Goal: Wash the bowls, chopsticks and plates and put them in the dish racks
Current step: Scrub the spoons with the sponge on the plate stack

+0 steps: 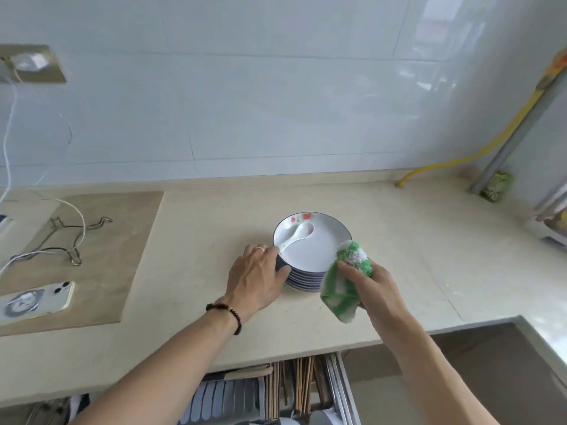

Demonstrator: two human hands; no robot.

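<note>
Centrally, left hand (257,279): fingers curled against the left side of the stack of plates (306,279), thumb against its lower wall, a ring on one finger, a dark bead bracelet (228,312) at the wrist.
Right hand (372,286): fingers closed around a green-and-white cloth (345,283), whose bunched upper end touches the right rim of the top plate while the loose end hangs toward the counter's front edge.
Stack of plates: white inside, dark blue striped outside, standing upright near the middle of the countertop (383,228), somewhat toward its front edge; red flower print at the far rim of the top plate.
White spoon (299,236): lying in the top plate, bowl toward the far rim, handle pointing at the left hand.
Open drawer rack (336,391): below the counter's front edge, holding wooden chopsticks (302,384) laid lengthwise; items beside them are too blurred to tell.
Brown board (122,240): on the left part of the counter, carrying a wire stand (73,240), a white cable (76,219) and, at its near-left corner, a phone (35,302) face down.
Yellow hose (478,151): rising from the back right corner beside a grey pipe (521,127).
Green packet (495,185): at the foot of the pipe.
</note>
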